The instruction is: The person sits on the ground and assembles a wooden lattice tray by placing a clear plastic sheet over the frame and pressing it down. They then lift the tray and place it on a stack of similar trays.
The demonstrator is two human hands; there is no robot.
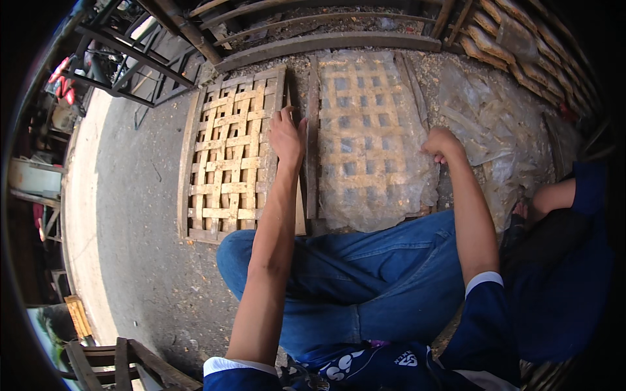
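Note:
My left hand (287,137) is over the right rail of a wooden frame with a woven bamboo lattice (225,156). Its thumb stands apart from its bent fingers, and no object shows between them. My right hand (445,144) is closed at the right edge of a thin translucent plastic sheet (391,189), pinching it. That sheet lies over a second lattice frame (313,140), whose slats show through from below. The two frames lie side by side on the ground before my folded legs, the left one apparently on top of another wooden piece.
More crumpled plastic sheeting (482,117) lies at the right, near another person's arm (554,197). Stacked trays (515,39) fill the far right. A wooden beam (326,44) runs behind the frames. Dark metal stands (130,62) are far left, and a wooden stool (120,365) near left.

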